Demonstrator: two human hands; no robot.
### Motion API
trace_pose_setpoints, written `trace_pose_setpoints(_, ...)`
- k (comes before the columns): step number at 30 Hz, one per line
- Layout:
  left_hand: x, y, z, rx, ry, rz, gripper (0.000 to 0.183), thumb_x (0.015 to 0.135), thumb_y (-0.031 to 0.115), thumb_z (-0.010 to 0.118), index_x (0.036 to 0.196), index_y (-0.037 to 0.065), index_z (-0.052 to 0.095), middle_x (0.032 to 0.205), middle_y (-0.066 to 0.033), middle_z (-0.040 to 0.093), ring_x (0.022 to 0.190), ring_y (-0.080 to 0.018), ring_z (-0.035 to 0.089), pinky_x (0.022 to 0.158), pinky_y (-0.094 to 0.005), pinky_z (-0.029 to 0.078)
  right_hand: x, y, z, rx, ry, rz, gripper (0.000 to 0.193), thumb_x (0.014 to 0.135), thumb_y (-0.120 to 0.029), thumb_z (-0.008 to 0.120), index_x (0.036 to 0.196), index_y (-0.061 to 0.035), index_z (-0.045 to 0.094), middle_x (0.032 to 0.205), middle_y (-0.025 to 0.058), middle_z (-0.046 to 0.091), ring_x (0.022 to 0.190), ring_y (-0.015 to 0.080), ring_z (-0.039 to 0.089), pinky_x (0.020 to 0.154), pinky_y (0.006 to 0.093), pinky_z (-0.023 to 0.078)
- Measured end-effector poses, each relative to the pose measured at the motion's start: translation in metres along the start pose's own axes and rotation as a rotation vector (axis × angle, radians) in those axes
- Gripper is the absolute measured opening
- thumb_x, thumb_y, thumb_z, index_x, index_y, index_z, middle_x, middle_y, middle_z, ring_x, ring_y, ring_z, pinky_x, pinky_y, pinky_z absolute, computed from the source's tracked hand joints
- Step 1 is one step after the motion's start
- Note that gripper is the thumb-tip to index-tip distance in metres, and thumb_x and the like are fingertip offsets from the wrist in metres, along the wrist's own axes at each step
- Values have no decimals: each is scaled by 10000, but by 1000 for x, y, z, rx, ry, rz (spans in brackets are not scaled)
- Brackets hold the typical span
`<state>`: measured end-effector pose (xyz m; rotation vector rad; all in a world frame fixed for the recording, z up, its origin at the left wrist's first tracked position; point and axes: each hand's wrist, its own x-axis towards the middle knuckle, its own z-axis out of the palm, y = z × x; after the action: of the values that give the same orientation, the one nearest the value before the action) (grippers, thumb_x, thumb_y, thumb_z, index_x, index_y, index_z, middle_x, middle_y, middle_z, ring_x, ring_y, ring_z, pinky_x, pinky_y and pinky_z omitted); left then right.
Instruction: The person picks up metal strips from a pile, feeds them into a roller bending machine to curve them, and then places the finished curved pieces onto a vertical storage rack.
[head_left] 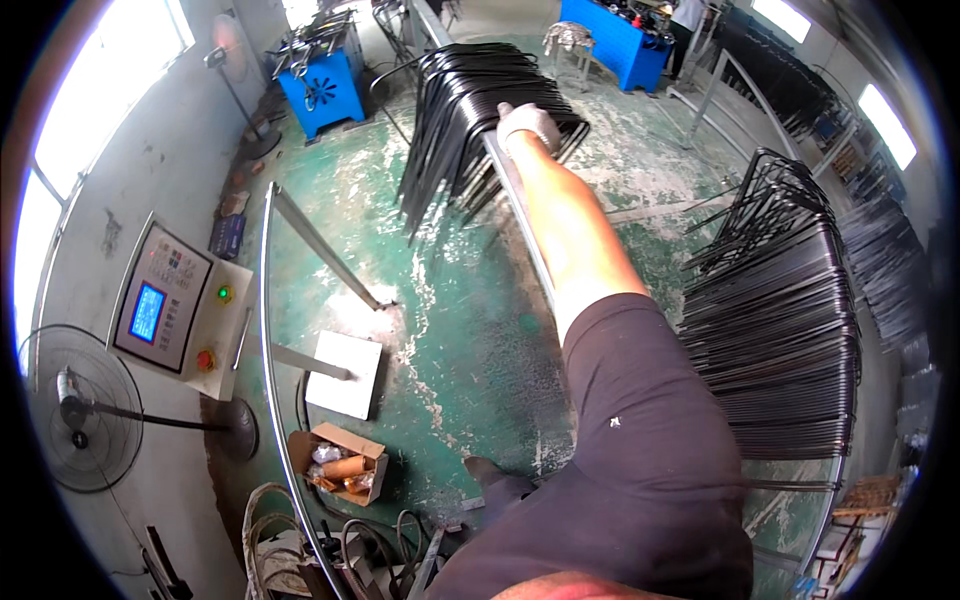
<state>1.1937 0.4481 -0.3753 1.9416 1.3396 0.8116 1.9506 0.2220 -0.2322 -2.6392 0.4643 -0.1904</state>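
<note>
My right hand (530, 125), in a light work glove, reaches far forward to a bunch of black bent metal tube frames (470, 90). The fingers curl over the near end of the bunch, and the thumb points away from me. How many tubes are inside the grip is hidden. These frames hang close together over a grey metal rail (520, 210), which runs back towards me beneath my forearm. My left hand is out of the picture.
More black bent frames (770, 340) hang on a rack at right. A control panel (165, 300), standing fan (80, 410), metal tube rail (268, 350) and open carton (340, 465) are at left. Blue workbenches (320, 95) stand farther back, with a person (686, 30) at right.
</note>
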Motion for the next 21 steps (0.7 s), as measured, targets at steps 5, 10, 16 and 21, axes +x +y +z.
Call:
trace_pose_setpoints(5, 3, 6, 0, -16, -26, 56, 209, 989, 63, 585, 1153, -67, 579, 970, -167, 726, 865, -248, 698, 787, -402, 581, 1, 0, -2, -34, -48, -117, 555, 1075, -529, 449, 1292, -98, 722, 1323, 163, 712, 1214, 314, 701, 968, 475, 577)
trace_pose_setpoints(10, -6, -5, -21, -31, -47, 93, 174, 998, 62, 566, 1118, -63, 583, 949, -168, 725, 845, -249, 694, 775, -401, 578, -42, 21, -13, -108, -118, -202, 589, 1039, -563, 494, 1283, -81, 729, 1315, 161, 719, 1211, 321, 703, 975, 495, 575)
trace_pose_setpoints(16, -32, -40, -70, -66, -65, 134, 144, 1008, 61, 543, 1076, -58, 587, 924, -170, 725, 822, -250, 690, 760, -400, 574, -135, 63, -52, -148, -212, -240, 733, 1005, -653, 503, 1399, -48, 629, 1400, 173, 665, 1279, 317, 661, 1038, 466, 537)
trace_pose_setpoints(21, -60, -87, -122, -136, -128, 189, 134, 1016, 60, 524, 1041, -54, 591, 903, -172, 725, 802, -250, 687, 748, -398, 571, -220, 133, -86, -194, -265, -260, 932, 945, -701, 568, 1519, 23, 447, 1475, 213, 594, 1338, 341, 610, 1083, 462, 508)
